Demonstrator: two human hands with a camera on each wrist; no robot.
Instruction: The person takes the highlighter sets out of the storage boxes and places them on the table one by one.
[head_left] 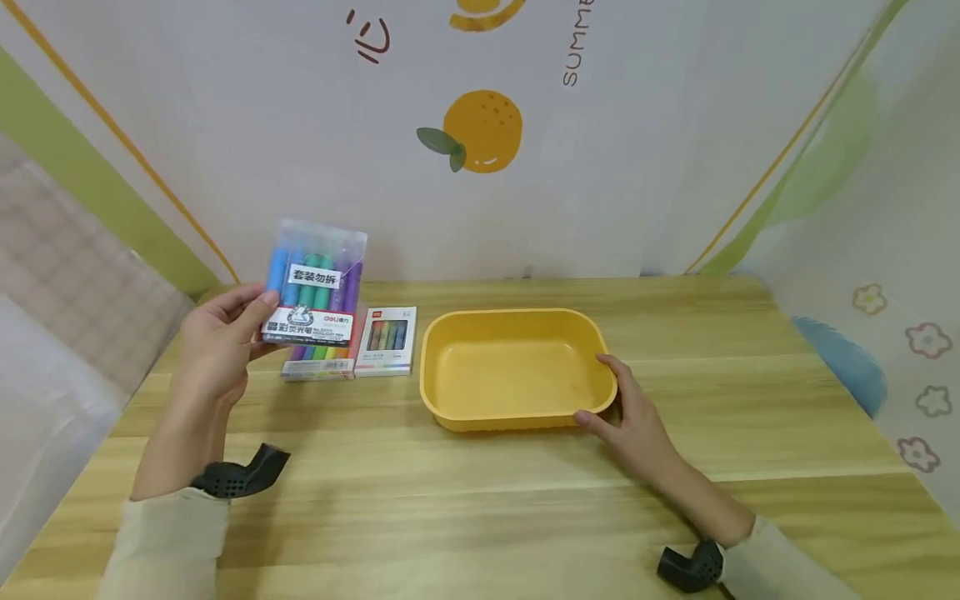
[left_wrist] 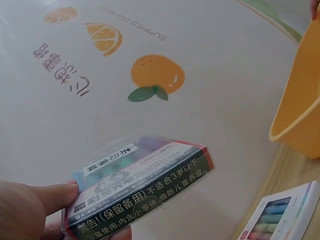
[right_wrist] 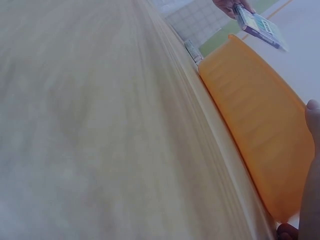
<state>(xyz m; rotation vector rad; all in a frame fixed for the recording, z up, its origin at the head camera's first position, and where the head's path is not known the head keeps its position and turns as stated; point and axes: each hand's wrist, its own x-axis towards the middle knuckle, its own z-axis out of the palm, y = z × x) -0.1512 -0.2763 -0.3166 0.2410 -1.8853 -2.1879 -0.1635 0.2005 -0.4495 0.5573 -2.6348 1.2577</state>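
My left hand (head_left: 221,337) pinches a clear pack of highlighters (head_left: 313,283) by its left edge, thumb in front and fingers behind. It is held up above the table, and blue, green and purple pens show through it. In the left wrist view the pack's dark printed bottom face (left_wrist: 145,205) is toward the camera. My right hand (head_left: 633,421) grips the right end of a yellow plastic basket (head_left: 517,379), with the thumb at the front rim and the fingers at the right side. Nothing lies inside the basket.
Beneath the held pack, partly hidden, lies another pack of coloured pens (head_left: 318,369). Beside it, left of the basket, is a white box of pens (head_left: 386,342). The wooden table (head_left: 480,508) ends at a fruit-printed curtain (head_left: 637,167) behind.
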